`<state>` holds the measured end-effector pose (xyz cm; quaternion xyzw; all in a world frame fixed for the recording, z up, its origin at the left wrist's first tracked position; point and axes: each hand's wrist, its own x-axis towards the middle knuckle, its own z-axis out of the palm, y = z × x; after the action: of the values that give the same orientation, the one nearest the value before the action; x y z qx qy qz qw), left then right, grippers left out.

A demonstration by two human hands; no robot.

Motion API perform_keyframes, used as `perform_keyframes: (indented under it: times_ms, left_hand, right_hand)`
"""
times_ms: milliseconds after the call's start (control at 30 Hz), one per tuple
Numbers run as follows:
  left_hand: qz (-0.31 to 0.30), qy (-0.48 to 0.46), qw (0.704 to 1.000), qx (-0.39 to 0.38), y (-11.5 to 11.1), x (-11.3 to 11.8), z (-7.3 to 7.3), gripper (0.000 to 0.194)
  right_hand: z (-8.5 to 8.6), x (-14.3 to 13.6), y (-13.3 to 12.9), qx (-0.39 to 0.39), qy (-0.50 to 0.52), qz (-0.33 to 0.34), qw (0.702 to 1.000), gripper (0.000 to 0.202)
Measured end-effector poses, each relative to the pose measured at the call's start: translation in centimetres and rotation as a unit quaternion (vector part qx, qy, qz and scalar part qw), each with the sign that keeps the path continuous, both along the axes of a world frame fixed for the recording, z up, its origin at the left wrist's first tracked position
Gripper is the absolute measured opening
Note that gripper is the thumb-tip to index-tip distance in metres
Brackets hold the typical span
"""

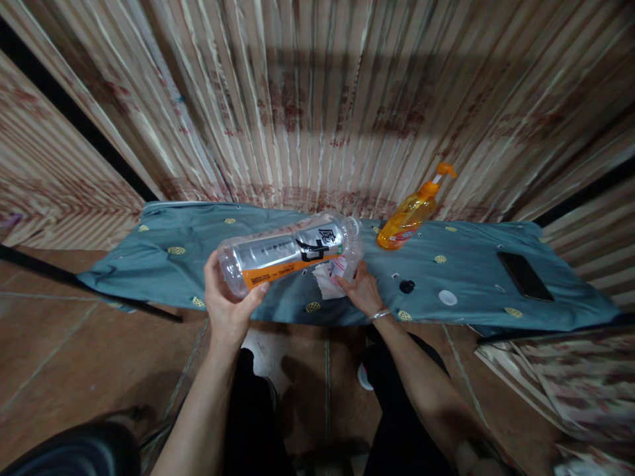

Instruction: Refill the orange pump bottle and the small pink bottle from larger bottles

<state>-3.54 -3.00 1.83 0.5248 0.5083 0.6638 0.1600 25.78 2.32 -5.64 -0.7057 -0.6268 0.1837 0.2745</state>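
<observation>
My left hand is wrapped round the base of a large clear plastic bottle with a silver and orange label. The bottle is tilted nearly on its side, its uncapped-looking neck pointing right. At that neck, my right hand grips a small clear plastic container with a pinkish marking; its exact kind is hard to make out. Whether neck and container touch, I cannot tell. A white crumpled piece, like a tissue or wrapper, shows just left of my right fingers.
On the blue-green cloth stands an orange pump bottle at the back right. A small black cap-like piece, a white disc and a dark phone lie further right. A striped curtain hangs behind.
</observation>
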Motion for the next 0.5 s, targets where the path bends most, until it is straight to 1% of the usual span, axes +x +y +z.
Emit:
perform_keyframes:
  times_ms: [133,367,500]
  left_hand:
    - [0.002,-0.006,1.000,0.000,-0.02,0.12,0.07,0.101]
    - [0.004,-0.001,1.000,0.007,0.19,0.14,-0.36,0.102]
    - [-0.001,0.006,1.000,0.004,0.13,0.07,-0.28,0.100]
  right_hand:
    - [0.17,0.05,-0.04,0.001,0.009,0.004,1.000,0.052]
    - [0.31,0.14,-0.07,0.006,0.012,0.013,1.000,0.050]
    - [0.55,-0.06,-0.14,-0.001,0.017,0.007,1.000,0.050]
